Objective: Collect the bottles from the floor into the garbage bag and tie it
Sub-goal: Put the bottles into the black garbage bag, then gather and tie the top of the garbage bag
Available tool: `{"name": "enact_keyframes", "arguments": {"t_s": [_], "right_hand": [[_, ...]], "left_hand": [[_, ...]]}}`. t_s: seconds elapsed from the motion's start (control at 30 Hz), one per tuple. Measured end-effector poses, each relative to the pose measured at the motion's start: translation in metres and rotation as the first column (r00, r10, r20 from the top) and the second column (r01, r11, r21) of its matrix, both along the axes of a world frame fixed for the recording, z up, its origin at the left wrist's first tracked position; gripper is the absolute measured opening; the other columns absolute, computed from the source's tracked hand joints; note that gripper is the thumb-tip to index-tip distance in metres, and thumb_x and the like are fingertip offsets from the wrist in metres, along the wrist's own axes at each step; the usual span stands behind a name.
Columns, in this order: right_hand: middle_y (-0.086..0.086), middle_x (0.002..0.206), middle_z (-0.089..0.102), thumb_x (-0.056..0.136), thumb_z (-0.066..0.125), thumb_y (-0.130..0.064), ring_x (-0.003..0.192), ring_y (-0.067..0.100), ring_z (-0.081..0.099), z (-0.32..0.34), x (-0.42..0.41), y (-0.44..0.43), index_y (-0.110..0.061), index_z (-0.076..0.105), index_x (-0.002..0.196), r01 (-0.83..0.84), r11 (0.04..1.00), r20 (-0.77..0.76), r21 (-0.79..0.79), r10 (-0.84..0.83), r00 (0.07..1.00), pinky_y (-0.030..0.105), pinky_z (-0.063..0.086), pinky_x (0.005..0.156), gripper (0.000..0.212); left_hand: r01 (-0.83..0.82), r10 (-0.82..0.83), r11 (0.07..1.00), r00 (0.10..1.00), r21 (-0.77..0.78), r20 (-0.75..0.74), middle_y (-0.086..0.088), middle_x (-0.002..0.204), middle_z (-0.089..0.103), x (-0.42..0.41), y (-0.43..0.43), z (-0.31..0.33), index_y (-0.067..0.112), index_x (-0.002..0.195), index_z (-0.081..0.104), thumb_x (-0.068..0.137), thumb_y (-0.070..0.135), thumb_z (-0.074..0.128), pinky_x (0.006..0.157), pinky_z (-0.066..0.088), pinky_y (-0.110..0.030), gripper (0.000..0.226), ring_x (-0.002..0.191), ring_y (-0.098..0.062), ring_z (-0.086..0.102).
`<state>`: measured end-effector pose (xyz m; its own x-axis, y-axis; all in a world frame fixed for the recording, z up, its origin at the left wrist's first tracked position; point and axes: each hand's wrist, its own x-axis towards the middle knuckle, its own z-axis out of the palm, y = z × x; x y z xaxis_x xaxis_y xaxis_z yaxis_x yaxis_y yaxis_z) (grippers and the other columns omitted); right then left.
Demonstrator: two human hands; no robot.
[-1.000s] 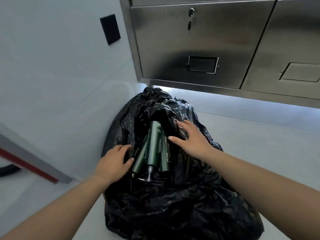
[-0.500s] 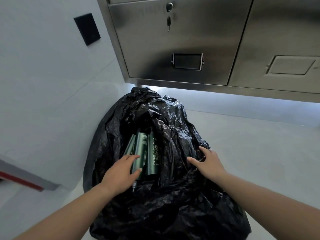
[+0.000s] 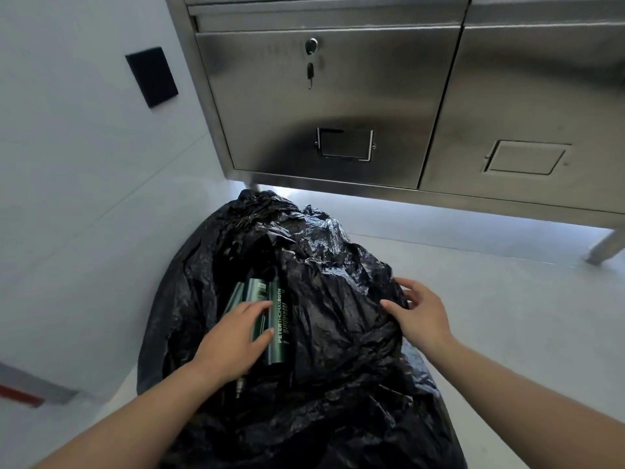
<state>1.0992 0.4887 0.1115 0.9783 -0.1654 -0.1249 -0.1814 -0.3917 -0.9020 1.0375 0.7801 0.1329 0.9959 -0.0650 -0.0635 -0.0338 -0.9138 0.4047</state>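
Inside black garbage bag (image 3: 338, 316): green bottles (image 3: 279, 326).

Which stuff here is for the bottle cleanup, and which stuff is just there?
Part of the job:
- black garbage bag, not tied yet
- green bottles lying in its opening
- left hand resting flat on the bottles
- right hand spread open on the bag's plastic

Just there:
- steel cabinet with its lock
- black wall plate
- pale floor
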Motion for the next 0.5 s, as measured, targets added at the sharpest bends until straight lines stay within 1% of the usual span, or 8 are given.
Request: {"name": "enact_keyframes", "arguments": {"t_s": [0.1, 0.2, 0.27, 0.33, 0.4, 0.5], "right_hand": [[0.001, 0.096, 0.063, 0.075, 0.076, -0.016, 0.093, 0.013, 0.055, 0.01, 0.002, -0.039, -0.018, 0.065, 0.108, 0.09, 0.996, 0.078, -0.005, -0.09, 0.993, 0.028, 0.042, 0.086, 0.035], [0.002, 0.095, 0.065, 0.076, 0.075, -0.013, 0.094, 0.018, 0.059, 0.015, 0.001, -0.081, -0.015, 0.067, 0.104, 0.187, 0.982, 0.11, -0.013, -0.185, 0.977, 0.033, 0.046, 0.088, 0.03], [0.002, 0.093, 0.067, 0.077, 0.074, -0.013, 0.091, 0.021, 0.062, 0.017, -0.002, -0.107, -0.015, 0.068, 0.103, 0.238, 0.971, 0.124, -0.032, -0.232, 0.965, 0.037, 0.048, 0.087, 0.027], [0.001, 0.091, 0.068, 0.077, 0.073, -0.013, 0.09, 0.022, 0.063, 0.019, -0.007, -0.13, -0.016, 0.069, 0.099, 0.266, 0.963, 0.138, -0.035, -0.259, 0.956, 0.037, 0.049, 0.085, 0.022], [0.0, 0.092, 0.07, 0.078, 0.072, -0.014, 0.091, 0.02, 0.065, 0.02, -0.012, -0.143, -0.017, 0.07, 0.098, 0.256, 0.966, 0.144, -0.02, -0.251, 0.957, 0.033, 0.049, 0.083, 0.02], [-0.005, 0.091, 0.071, 0.079, 0.071, -0.014, 0.086, 0.008, 0.064, 0.024, -0.017, -0.141, -0.02, 0.071, 0.095, 0.164, 0.986, 0.208, -0.011, -0.158, 0.965, 0.015, 0.046, 0.073, 0.017]], "left_hand": [[0.012, -0.01, 1.0, 0.997, -0.029, 0.075, 0.006, 0.14, 0.044, 0.013, -0.01, 0.015, 0.03, 0.139, 0.037, 0.092, 0.042, 0.05, 0.1, 0.038, -0.025, 0.051, 0.126, -0.012, 0.045], [0.03, -0.022, 0.997, 0.993, -0.068, 0.114, 0.004, 0.14, 0.045, 0.028, -0.026, 0.031, 0.028, 0.138, 0.039, 0.091, 0.041, 0.052, 0.101, 0.035, -0.025, 0.05, 0.127, -0.013, 0.044], [0.048, -0.037, 0.996, 0.991, -0.08, 0.13, 0.003, 0.139, 0.046, 0.037, -0.041, 0.04, 0.027, 0.137, 0.041, 0.091, 0.041, 0.053, 0.101, 0.038, -0.026, 0.05, 0.126, -0.014, 0.046], [0.077, -0.067, 0.994, 0.989, -0.073, 0.135, 0.004, 0.139, 0.046, 0.043, -0.059, 0.047, 0.028, 0.137, 0.04, 0.091, 0.041, 0.052, 0.1, 0.039, -0.026, 0.05, 0.125, -0.013, 0.046], [0.114, -0.105, 0.992, 0.984, -0.055, 0.145, 0.005, 0.139, 0.046, 0.047, -0.08, 0.052, 0.028, 0.138, 0.04, 0.091, 0.042, 0.051, 0.099, 0.036, -0.023, 0.05, 0.125, -0.012, 0.045], [0.168, -0.155, 0.984, 0.973, -0.062, 0.172, 0.004, 0.136, 0.049, 0.05, -0.111, 0.054, 0.027, 0.136, 0.043, 0.091, 0.04, 0.053, 0.095, 0.035, -0.02, 0.048, 0.123, -0.012, 0.047]]}}
